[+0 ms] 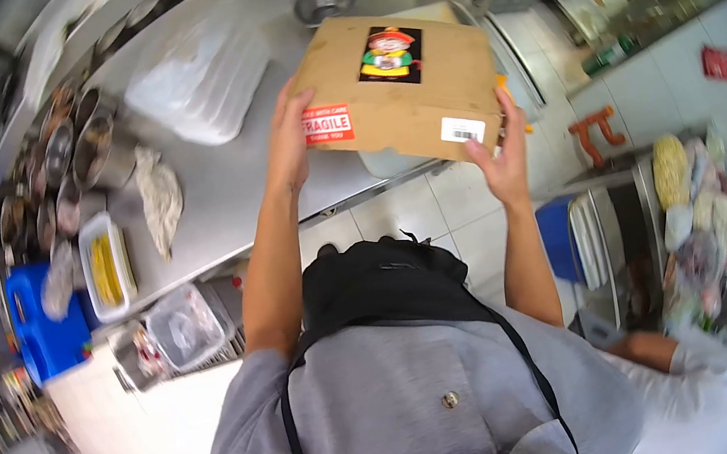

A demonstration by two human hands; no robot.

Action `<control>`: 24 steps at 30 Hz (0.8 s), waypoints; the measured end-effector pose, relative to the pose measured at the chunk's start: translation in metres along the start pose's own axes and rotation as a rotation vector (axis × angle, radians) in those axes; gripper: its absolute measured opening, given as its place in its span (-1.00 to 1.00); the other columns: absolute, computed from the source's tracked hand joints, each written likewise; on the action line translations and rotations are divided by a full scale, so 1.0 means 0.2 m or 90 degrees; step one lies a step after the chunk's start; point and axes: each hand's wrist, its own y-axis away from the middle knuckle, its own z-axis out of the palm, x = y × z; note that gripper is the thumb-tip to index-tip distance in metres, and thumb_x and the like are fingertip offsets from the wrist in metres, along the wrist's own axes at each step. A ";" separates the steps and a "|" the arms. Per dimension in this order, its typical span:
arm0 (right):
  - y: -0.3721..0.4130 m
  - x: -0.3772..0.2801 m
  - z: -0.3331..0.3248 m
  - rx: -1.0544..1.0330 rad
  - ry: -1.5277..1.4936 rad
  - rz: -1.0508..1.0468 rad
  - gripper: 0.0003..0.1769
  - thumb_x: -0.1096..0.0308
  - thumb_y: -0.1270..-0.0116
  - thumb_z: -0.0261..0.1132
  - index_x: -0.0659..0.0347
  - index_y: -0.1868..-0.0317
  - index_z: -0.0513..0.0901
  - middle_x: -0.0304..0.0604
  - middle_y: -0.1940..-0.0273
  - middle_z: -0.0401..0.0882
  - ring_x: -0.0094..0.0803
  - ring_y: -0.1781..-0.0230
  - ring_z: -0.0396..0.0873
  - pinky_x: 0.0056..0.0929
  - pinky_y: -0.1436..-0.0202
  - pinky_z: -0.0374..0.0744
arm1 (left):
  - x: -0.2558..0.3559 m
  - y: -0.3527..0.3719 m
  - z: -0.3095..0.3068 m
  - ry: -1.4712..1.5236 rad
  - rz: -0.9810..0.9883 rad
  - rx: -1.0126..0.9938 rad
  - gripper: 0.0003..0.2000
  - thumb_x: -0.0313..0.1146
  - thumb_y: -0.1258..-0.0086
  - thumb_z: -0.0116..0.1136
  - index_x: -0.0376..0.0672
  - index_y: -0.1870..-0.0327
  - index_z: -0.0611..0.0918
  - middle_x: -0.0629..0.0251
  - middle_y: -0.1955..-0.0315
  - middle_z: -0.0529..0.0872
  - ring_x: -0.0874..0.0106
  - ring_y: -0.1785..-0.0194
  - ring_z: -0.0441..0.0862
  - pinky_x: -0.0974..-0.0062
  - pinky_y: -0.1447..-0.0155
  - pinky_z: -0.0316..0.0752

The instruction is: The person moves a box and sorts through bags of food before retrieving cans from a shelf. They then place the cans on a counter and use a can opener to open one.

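Stainless-steel counter [218,189] spans the far side of a tiled kitchen. We find a cardboard box [403,90], FRAGILE-labelled, raised over its near edge and pressed between left hand [290,143] and right hand [501,161], palms spread flat on opposite sides to steady it. Contents are hidden; a co-worker's white sleeve [686,375] is cut off near right.

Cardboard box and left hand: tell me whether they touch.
Touching. The head view shows the left hand pressed against the cardboard box beside its red FRAGILE sticker, no gap visible.
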 end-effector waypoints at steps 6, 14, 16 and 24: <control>-0.25 -0.12 0.05 -0.250 0.192 -0.408 0.04 -0.24 -0.08 0.50 0.14 -0.44 0.30 0.19 -0.56 0.00 0.12 -0.55 0.08 -0.01 -0.45 0.31 | 0.24 0.16 -0.12 -0.069 0.091 0.070 -0.44 -0.21 -0.28 0.13 -0.12 -0.34 0.45 0.26 0.05 0.61 0.44 -0.04 0.55 0.46 -0.17 0.45; -0.44 -0.14 0.17 -0.309 -0.395 0.283 -0.21 0.23 -0.36 0.33 0.18 -0.50 0.17 0.06 -0.45 0.25 -0.09 -0.46 0.27 -0.07 -0.50 0.30 | 0.34 0.53 -0.14 -0.180 0.307 0.237 -0.40 -0.17 -0.25 0.15 -0.19 -0.34 0.45 0.25 0.02 0.60 0.44 -0.07 0.52 0.47 -0.24 0.40; -0.40 -0.15 0.19 -0.385 -0.427 0.326 -0.29 0.31 -0.37 0.29 0.20 -0.48 0.24 0.01 -0.40 0.35 -0.12 -0.41 0.35 -0.09 -0.50 0.32 | 0.38 0.64 -0.11 -0.200 0.416 0.362 -0.40 -0.17 -0.29 0.18 -0.19 -0.36 0.44 0.23 0.03 0.61 0.43 -0.06 0.53 0.46 -0.23 0.41; 0.30 -0.42 0.82 -0.584 -0.479 0.429 -0.38 0.51 -0.26 0.33 0.22 -0.35 0.41 -0.12 -0.18 0.55 -0.25 -0.18 0.56 -0.19 -0.26 0.55 | 0.18 1.06 -0.39 0.091 0.538 0.602 -0.24 -0.24 -0.43 0.19 -0.22 -0.56 0.09 0.12 -0.38 0.35 0.36 -0.39 0.33 0.44 -0.43 0.26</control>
